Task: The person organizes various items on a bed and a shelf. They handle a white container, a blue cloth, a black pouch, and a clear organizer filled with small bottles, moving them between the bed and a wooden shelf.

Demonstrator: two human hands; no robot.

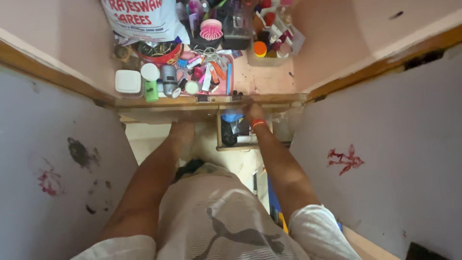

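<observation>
We look down from the head camera at 2 bare arms stretched toward a wooden shelf set in a pink-walled niche. Our right hand rests on the front edge of that shelf, fingers curled over the wood, with a red band around the wrist. It closes on the shelf edge itself and carries nothing loose that we can see. Just below and beside this hand sits a small open wooden drawer, and inside it lie a blue bundle and a black bag; the blue bundle is just left of the right hand, nearly touching it.

Our left hand reaches under the shelf board, and its fingers are hidden by the wood, so we cannot tell whether they are spread or closed, or what they touch.

On the shelf above, well clear of both hands, we see clutter: a white square box at the left, a green bottle with a white cap beside it, a grey canister, a red bowl of bangles, a pink round brush, an orange-capped jar, and a white printed plastic bag at the back. Pale walls with red and dark stains flank us on both sides.
</observation>
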